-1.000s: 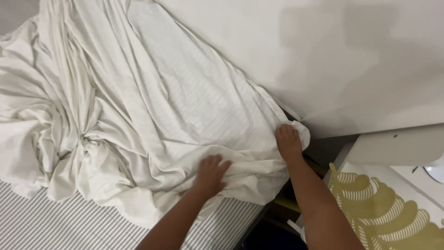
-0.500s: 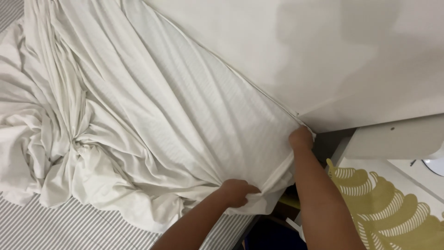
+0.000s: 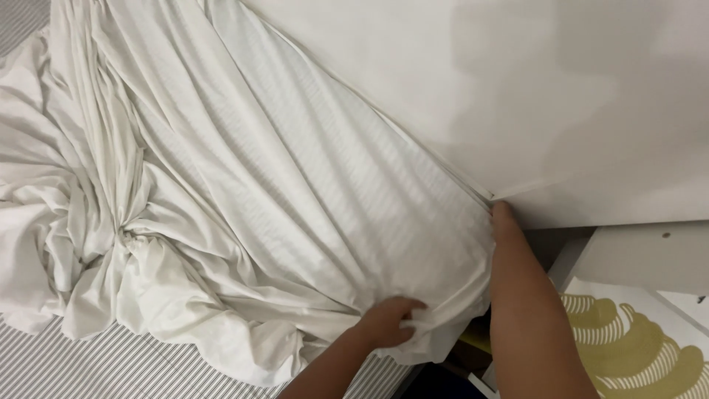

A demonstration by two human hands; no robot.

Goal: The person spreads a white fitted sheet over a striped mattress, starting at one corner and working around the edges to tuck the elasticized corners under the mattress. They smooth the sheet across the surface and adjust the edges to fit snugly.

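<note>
I see a big white sheet [image 3: 281,199] spread over the striped bed [image 3: 88,366]. My left hand [image 3: 391,321] pinches its bottom edge. My right hand [image 3: 504,220] pushes its corner by the wall [image 3: 517,89]; its grip is hidden.

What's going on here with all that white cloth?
A person is handling a white, faintly striped bed sheet. The left hand grips a bunched fold near the sheet's lower edge. The right hand presses its corner against the white wall. Crumpled folds lie on a grey striped mattress.
</note>
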